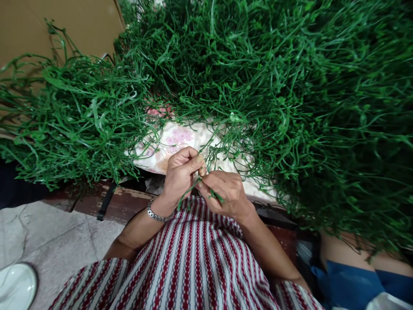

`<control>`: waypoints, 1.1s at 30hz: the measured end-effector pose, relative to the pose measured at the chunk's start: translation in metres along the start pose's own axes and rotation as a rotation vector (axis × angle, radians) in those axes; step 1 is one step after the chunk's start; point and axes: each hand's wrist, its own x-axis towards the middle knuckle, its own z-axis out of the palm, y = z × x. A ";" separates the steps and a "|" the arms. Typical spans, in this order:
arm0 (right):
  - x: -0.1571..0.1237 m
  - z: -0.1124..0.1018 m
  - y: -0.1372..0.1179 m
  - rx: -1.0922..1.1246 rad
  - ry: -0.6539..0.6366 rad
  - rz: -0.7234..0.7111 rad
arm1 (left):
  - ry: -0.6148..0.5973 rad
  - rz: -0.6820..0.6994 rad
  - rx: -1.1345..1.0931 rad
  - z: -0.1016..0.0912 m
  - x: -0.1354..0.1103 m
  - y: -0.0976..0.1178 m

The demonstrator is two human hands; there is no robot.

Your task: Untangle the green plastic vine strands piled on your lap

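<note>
My left hand [182,174], with a metal watch on its wrist, is closed in a pinch on a thin green plastic stem [189,191]. Against its fingertips, my right hand [224,189] is also closed, and green sprigs [215,196] stick out from between its fingers. Both hands meet in front of the striped garment, just above the near edge of the table. Thin green strands rise past the fingertips toward the heap. Exactly where each finger grips the stems is partly hidden by the fingers.
A large heap of green artificial stems [258,64] covers the back and right. A smaller pile [80,116] lies at left beside a cardboard box [64,26]. Under them is a floral cloth [179,135] on a worn wooden table [111,200]. A white round lid-like object [17,286] is at lower left.
</note>
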 end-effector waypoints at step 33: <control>0.003 0.000 0.004 -0.194 -0.104 -0.009 | 0.189 0.047 0.255 -0.006 0.011 -0.014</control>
